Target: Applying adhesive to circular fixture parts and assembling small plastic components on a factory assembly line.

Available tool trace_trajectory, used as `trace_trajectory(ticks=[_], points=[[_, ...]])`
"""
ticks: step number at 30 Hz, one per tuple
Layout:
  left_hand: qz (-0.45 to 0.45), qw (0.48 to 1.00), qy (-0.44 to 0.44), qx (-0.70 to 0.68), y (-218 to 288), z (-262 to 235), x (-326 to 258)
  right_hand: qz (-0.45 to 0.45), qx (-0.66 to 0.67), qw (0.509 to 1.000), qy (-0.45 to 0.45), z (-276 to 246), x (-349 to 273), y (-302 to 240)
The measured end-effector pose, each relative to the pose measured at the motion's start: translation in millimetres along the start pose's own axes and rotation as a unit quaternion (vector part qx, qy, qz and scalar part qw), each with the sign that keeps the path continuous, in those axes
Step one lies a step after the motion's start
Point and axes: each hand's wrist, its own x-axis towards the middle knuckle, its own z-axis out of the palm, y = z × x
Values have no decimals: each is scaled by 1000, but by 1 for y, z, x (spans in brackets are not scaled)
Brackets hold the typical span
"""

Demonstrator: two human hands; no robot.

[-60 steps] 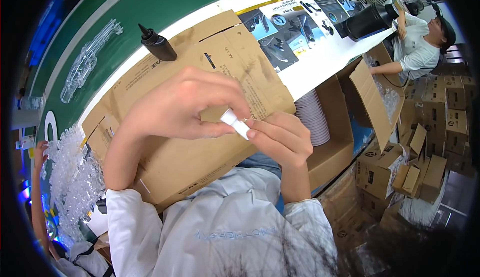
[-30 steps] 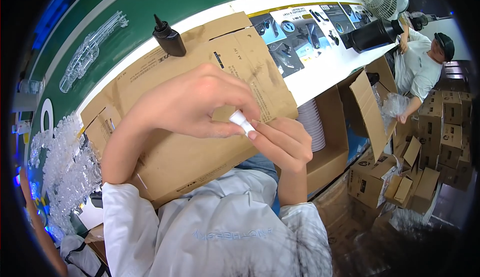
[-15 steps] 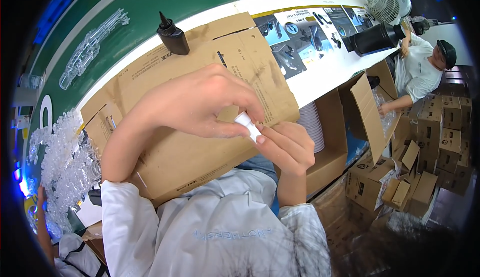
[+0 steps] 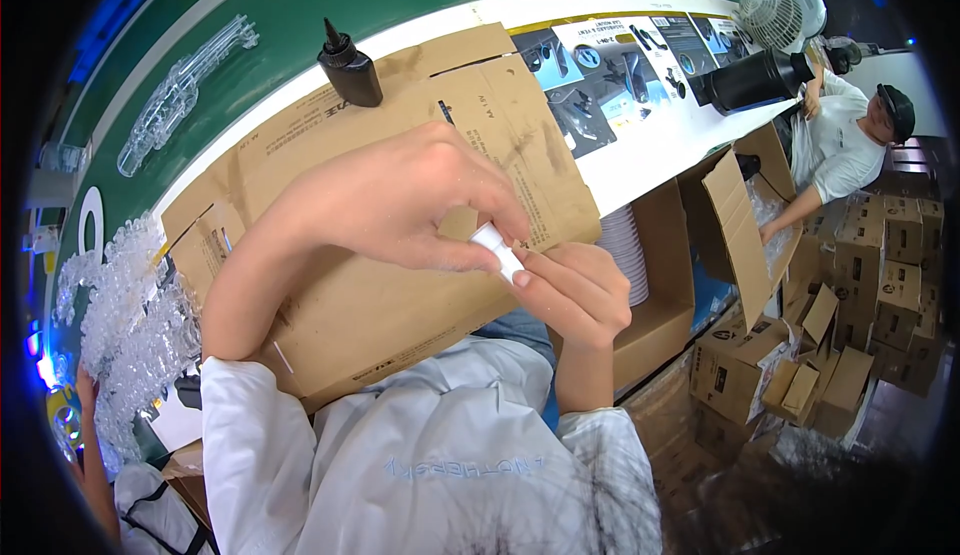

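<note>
Between my two hands is a small white plastic piece (image 4: 494,248), shaped like a short tube with a wider end. My left hand (image 4: 425,200) pinches its wider end between thumb and fingers. My right hand (image 4: 572,292) grips the other end with thumb and fingertips. Both hands are raised over a flattened brown cardboard sheet (image 4: 350,315) on the table. Beyond my left hand, a black squeeze bottle (image 4: 352,73) with a pointed nozzle stands on the sheet's far edge.
Clear plastic parts (image 4: 135,325) are heaped at the left. Printed sheets (image 4: 610,75), a black cylinder (image 4: 755,82) and a fan (image 4: 770,15) are at the far right. White stacked discs (image 4: 625,255) fill an open box (image 4: 660,305). A co-worker (image 4: 850,135) reaches into another carton (image 4: 738,230).
My hands keep nearly the same hold on the white piece. At the lower left edge another person's arm has shifted slightly; at the right, the co-worker's hand has moved lower.
</note>
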Motion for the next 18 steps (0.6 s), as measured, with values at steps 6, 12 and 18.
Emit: trace_trajectory(ticks=[6,12,18], points=[[10,1000,6,8,-3,-1,0,42,-29,998,-31,-2,0,-4],[11,1000,12,6,-3,-2,1,22,-32,999,-18,1,0,2],[-23,1000,2,-11,-2,-5,1,15,-18,1000,-11,2,-4,7]])
